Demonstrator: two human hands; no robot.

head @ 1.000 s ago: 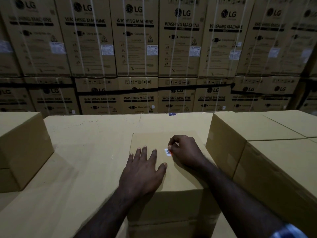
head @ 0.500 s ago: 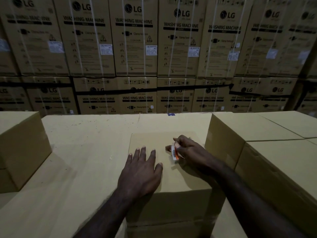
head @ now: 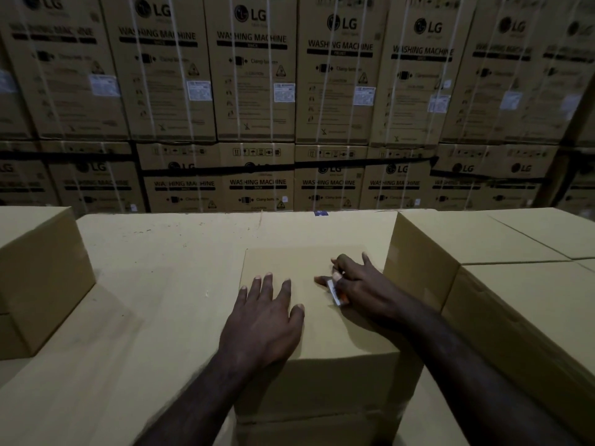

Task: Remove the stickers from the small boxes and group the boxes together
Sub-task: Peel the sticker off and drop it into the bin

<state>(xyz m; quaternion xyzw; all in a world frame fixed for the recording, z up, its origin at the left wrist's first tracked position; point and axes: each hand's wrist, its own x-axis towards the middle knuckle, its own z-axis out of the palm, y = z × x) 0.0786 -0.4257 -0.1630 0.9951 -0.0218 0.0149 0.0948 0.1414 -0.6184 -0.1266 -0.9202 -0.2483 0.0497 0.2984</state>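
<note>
You faced a dim wall of stacked, strapped washing machine cartons (head: 254,75) behind a cardboard surface (head: 154,259).

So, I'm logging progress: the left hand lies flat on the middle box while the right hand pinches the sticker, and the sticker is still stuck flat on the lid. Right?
Not quite. The head view shows the sticker peeled up, standing on edge between the right hand's fingers, not flat on the lid. The rest holds: the left hand lies flat on the middle box.
</note>
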